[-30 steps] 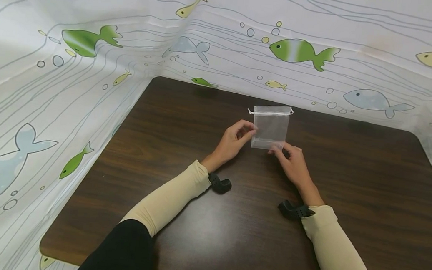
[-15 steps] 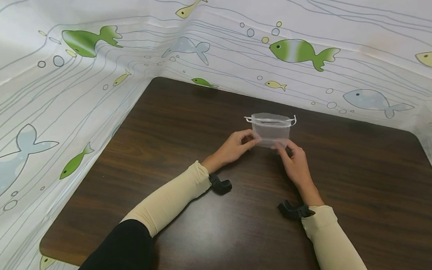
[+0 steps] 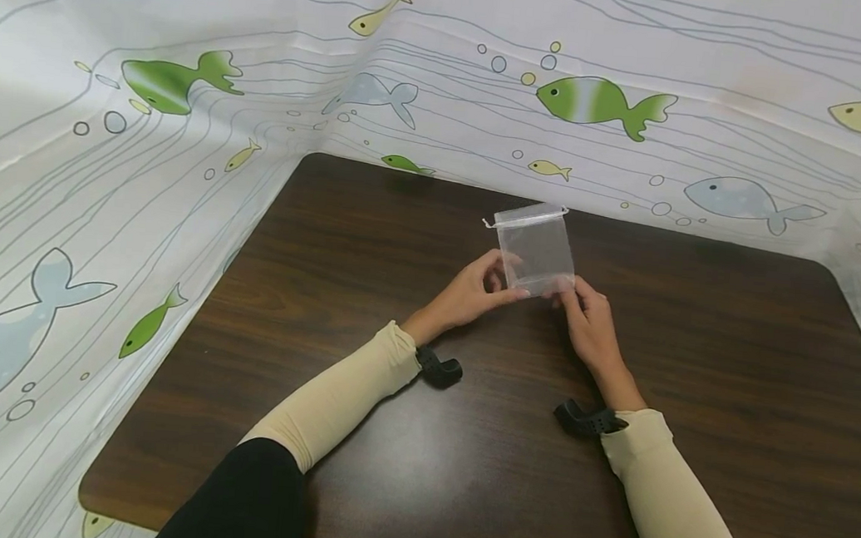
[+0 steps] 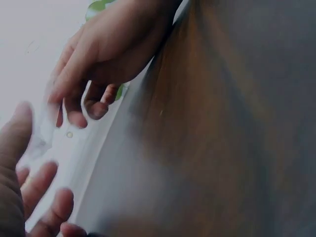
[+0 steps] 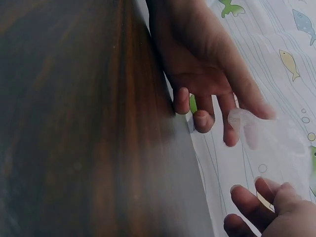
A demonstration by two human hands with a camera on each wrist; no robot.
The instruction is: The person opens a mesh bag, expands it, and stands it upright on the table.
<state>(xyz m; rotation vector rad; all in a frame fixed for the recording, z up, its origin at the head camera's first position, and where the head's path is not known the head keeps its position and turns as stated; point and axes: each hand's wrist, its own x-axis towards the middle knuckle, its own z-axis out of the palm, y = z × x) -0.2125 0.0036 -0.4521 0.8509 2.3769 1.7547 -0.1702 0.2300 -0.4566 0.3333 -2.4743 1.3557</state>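
A small sheer white drawstring pouch [image 3: 542,248] is held up over the table, leaning slightly left, its white cord [image 3: 528,220] running along the top. At its lower right corner, my right hand [image 3: 590,323] pinches the fabric between thumb and fingers. My left hand [image 3: 468,292] is at the lower left side: the thumb lies along the bottom corner, while a finger shows through the mesh behind. In the left wrist view, the thumb and fingers of that left hand [image 4: 29,182] are spread apart. The right wrist view shows the pouch [image 5: 281,148] between both hands.
A dark wood-grain table [image 3: 374,215] spreads under the hands. White curtains printed with fish [image 3: 590,30] rise behind it and along its left side. Both forearms wear beige sleeves [image 3: 339,392], with black wrist mounts [image 3: 438,368] near the cuffs.
The pouch tipped away with its mouth showing, then came back upright and now leans left. My left hand moved slightly down and right, its thumb reaching the lower corner; the right hand keeps its pinch.
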